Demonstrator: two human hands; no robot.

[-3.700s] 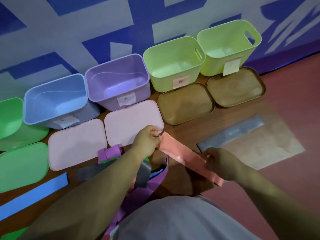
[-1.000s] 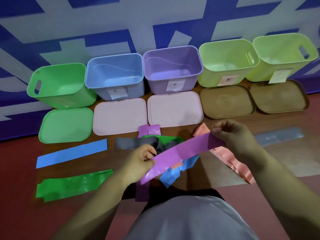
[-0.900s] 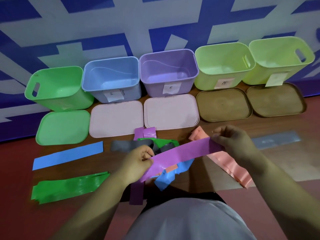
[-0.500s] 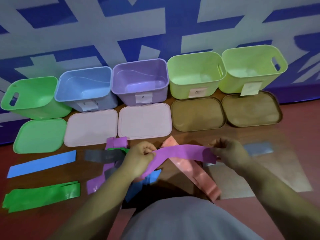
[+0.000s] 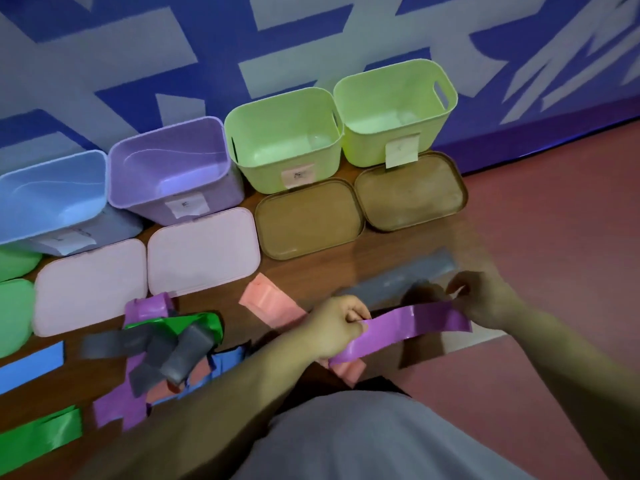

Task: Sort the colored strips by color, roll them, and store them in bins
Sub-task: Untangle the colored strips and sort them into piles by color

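A purple strip (image 5: 412,325) is stretched in the air between both hands. My left hand (image 5: 337,323) grips its left part, and my right hand (image 5: 483,299) pinches its right end. Below it lie a pink strip (image 5: 273,304) and a grey strip (image 5: 408,278) on the wooden board. A mixed heap of grey, green, purple and blue strips (image 5: 166,344) sits to the left. Along the wall stand a blue bin (image 5: 52,199), a purple bin (image 5: 173,168) and two light green bins (image 5: 284,136) (image 5: 394,109), all with nothing inside.
Lids lie in front of the bins: two pink lids (image 5: 204,251) (image 5: 90,285), two brown lids (image 5: 308,220) (image 5: 410,192) and a green lid (image 5: 14,313) at the left edge. A blue strip (image 5: 31,365) and a green strip (image 5: 38,438) lie at the lower left.
The view has swung right and both hands have carried the purple strip to the right, over the grey strip. The green bin has left the view.
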